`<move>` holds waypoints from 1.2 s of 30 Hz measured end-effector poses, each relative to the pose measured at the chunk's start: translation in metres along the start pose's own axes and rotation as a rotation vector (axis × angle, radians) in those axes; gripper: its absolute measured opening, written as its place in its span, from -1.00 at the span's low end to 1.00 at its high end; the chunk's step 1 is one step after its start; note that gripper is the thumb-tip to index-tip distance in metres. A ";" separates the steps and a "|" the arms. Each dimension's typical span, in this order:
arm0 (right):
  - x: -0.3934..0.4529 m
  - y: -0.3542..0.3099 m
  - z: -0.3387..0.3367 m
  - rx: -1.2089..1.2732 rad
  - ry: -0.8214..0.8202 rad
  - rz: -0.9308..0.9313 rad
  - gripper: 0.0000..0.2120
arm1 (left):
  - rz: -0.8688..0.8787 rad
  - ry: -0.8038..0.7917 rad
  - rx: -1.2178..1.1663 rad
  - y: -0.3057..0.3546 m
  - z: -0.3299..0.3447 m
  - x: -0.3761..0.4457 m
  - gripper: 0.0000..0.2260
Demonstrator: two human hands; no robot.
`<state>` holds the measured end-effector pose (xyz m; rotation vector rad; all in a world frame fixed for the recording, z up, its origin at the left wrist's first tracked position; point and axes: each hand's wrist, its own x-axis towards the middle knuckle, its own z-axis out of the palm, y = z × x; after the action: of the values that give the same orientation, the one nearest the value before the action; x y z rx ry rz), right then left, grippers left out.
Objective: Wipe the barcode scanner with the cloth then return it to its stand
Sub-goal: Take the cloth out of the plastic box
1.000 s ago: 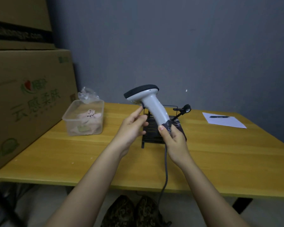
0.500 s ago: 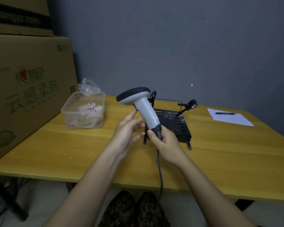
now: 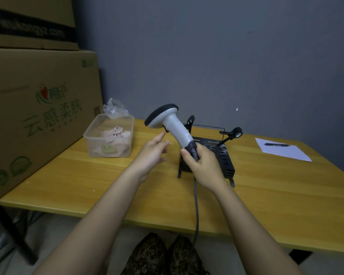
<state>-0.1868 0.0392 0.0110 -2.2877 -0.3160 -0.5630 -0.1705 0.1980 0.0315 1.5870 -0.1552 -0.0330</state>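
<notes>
A white barcode scanner [image 3: 172,126] with a black head rim and dark grip is held up above the table, head tilted left. My right hand [image 3: 203,165] is shut on its dark grip base, and its grey cable [image 3: 196,205] hangs down over the table's front edge. My left hand [image 3: 152,153] is open just left of the scanner's neck, fingers apart, not touching it. The black metal stand [image 3: 224,159] sits on the table right behind my right hand. A pinkish cloth [image 3: 115,135] lies inside a clear plastic box [image 3: 93,143] at the left.
The yellow wooden table [image 3: 266,195] stands against a grey wall. Large cardboard boxes [image 3: 34,108] are stacked along the left edge. A white sheet of paper [image 3: 286,153] with a dark pen [image 3: 276,144] lies at the far right. A crumpled plastic bag [image 3: 113,108] sits behind the box.
My left hand has let go of the scanner's neck and opened beside it. The scanner has shifted left and toward me, off the stand, held by the right hand alone.
</notes>
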 end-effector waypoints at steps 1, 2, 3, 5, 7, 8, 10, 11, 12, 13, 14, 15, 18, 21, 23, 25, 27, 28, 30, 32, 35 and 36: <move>0.003 -0.002 -0.003 -0.038 -0.003 -0.005 -0.74 | 0.007 0.025 0.034 0.001 -0.002 -0.001 -0.58; 0.006 -0.003 -0.005 -0.073 -0.006 -0.016 -0.74 | 0.012 0.050 0.059 0.002 -0.004 -0.002 -0.58; 0.008 -0.005 -0.008 -0.104 -0.010 -0.034 -0.72 | 0.021 0.073 0.084 0.003 -0.008 -0.002 -0.59; 0.014 -0.009 -0.011 -0.161 -0.018 -0.072 -0.71 | 0.042 0.110 0.146 0.004 -0.018 -0.002 -0.62; 0.022 -0.016 -0.011 -0.218 -0.014 -0.092 -0.69 | 0.060 0.148 0.214 0.005 -0.031 0.000 -0.66; 0.027 -0.019 -0.010 -0.243 -0.007 -0.093 -0.68 | 0.073 0.176 0.251 0.005 -0.039 0.002 -0.68; 0.039 -0.026 -0.007 -0.297 0.008 -0.102 -0.68 | 0.098 0.243 0.335 0.004 -0.053 0.007 -0.70; 0.046 -0.030 -0.005 -0.319 0.018 -0.110 -0.68 | 0.101 0.272 0.368 0.003 -0.061 0.010 -0.70; 0.053 -0.034 -0.003 -0.333 0.025 -0.118 -0.67 | 0.098 0.291 0.396 0.001 -0.068 0.015 -0.69; 0.061 -0.037 -0.001 -0.339 0.030 -0.124 -0.67 | 0.089 0.303 0.423 -0.002 -0.076 0.022 -0.70; 0.069 -0.040 0.001 -0.345 0.034 -0.124 -0.66 | 0.082 0.312 0.458 -0.005 -0.084 0.030 -0.70; 0.078 -0.042 0.004 -0.356 0.035 -0.122 -0.65 | 0.073 0.322 0.497 -0.009 -0.092 0.039 -0.69; 0.106 -0.041 0.018 -0.380 0.025 -0.103 -0.64 | 0.043 0.350 0.642 -0.019 -0.113 0.068 -0.67; 0.131 -0.033 0.038 -0.419 0.022 -0.111 -0.67 | 0.017 0.351 0.791 -0.029 -0.131 0.100 -0.68; 0.144 -0.025 0.053 -0.439 0.032 -0.130 -0.67 | 0.022 0.332 0.867 -0.032 -0.141 0.120 -0.68; 0.155 -0.017 0.065 -0.453 0.038 -0.138 -0.66 | 0.010 0.303 0.915 -0.033 -0.152 0.138 -0.70; 0.163 -0.008 0.076 -0.463 0.032 -0.135 -0.66 | -0.013 0.257 0.993 -0.036 -0.162 0.158 -0.72; 0.166 -0.003 0.081 -0.469 0.027 -0.134 -0.67 | -0.026 0.212 1.036 -0.038 -0.166 0.168 -0.72; 0.172 0.004 0.090 -0.484 0.020 -0.134 -0.68 | -0.072 0.090 1.098 -0.042 -0.171 0.186 -0.70; 0.177 0.011 0.098 -0.495 0.026 -0.135 -0.68 | -0.136 -0.031 1.120 -0.045 -0.169 0.201 -0.66; 0.182 0.019 0.109 -0.477 0.045 -0.112 -0.67 | -0.153 -0.136 1.172 -0.054 -0.166 0.218 -0.70; 0.183 0.021 0.111 -0.463 0.048 -0.099 -0.67 | -0.150 -0.160 1.187 -0.056 -0.165 0.221 -0.74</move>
<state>0.0142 0.1150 0.0170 -2.7064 -0.2995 -0.8080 0.0724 0.3363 -0.0035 2.7820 -0.1928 -0.2162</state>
